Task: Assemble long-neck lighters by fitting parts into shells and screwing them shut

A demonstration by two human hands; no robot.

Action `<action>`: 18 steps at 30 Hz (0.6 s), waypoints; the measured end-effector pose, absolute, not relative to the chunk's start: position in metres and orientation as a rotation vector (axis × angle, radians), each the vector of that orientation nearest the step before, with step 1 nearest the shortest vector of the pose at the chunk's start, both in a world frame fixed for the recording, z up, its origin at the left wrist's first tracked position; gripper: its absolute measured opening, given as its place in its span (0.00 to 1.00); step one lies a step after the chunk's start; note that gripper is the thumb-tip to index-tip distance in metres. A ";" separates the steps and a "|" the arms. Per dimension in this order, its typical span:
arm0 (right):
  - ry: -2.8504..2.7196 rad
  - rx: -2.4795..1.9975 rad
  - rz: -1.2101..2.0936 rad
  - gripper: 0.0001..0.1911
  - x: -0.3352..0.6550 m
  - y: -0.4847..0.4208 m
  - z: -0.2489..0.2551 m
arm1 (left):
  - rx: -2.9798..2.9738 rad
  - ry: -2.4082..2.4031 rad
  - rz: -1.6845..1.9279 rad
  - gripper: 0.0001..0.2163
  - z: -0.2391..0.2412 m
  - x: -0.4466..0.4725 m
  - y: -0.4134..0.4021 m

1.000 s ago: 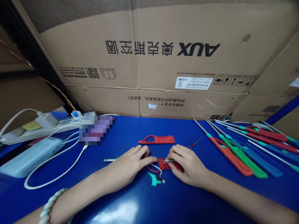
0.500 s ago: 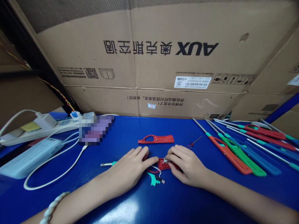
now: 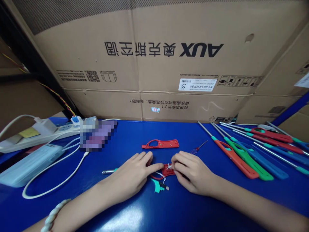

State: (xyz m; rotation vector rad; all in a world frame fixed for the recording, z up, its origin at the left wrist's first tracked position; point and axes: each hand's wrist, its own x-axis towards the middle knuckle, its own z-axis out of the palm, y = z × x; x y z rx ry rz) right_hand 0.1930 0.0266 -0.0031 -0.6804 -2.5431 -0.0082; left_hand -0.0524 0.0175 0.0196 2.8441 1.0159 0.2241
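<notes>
A red lighter shell half (image 3: 168, 170) with white wires lies open on the blue table (image 3: 135, 212) between my hands. My left hand (image 3: 131, 174) lies flat on its left part, fingers stretched out, pressing it down. My right hand (image 3: 190, 170) is closed in a pinch on a small white part at the shell's middle. A metal nozzle tube (image 3: 108, 171) sticks out to the left of my left hand. A teal trigger piece (image 3: 156, 186) lies just in front of the shell. The other red shell half (image 3: 160, 144) lies a little farther back.
Several long-nozzle lighters in red, green and blue (image 3: 243, 154) lie at the right. A small screwdriver (image 3: 198, 148) lies behind my right hand. A power strip (image 3: 36, 135), a pale case (image 3: 29, 164) and a white cable (image 3: 55, 183) are at the left. Cardboard boxes (image 3: 164, 64) stand behind.
The view has shifted slightly; both hands stay on the red shell, with my right fingers still working the small white part.
</notes>
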 end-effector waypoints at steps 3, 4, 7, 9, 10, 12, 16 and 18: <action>-2.595 -0.710 -0.040 0.09 0.194 0.024 0.001 | 2.860 1.011 0.248 0.22 0.019 -0.053 0.018; -2.622 -0.728 -0.068 0.09 0.194 0.023 0.002 | 2.870 1.015 0.250 0.21 0.018 -0.053 0.017; -2.695 -0.764 -0.218 0.09 0.194 0.017 0.005 | 2.915 1.049 0.228 0.22 0.014 -0.053 0.016; -2.721 -0.773 -0.327 0.09 0.193 0.012 0.005 | 2.948 1.087 0.194 0.24 0.011 -0.052 0.015; -2.726 -0.776 -0.372 0.09 0.193 0.010 0.005 | 2.965 1.105 0.183 0.25 0.010 -0.051 0.014; -2.733 -0.785 -0.440 0.09 0.191 0.007 0.005 | 2.992 1.129 0.179 0.25 0.010 -0.050 0.014; -2.720 -0.754 -0.589 0.10 0.187 0.003 0.003 | 2.997 1.129 0.164 0.25 0.011 -0.048 0.015; -2.693 -0.727 -0.654 0.11 0.185 0.004 0.002 | 2.985 1.122 0.162 0.24 0.011 -0.049 0.016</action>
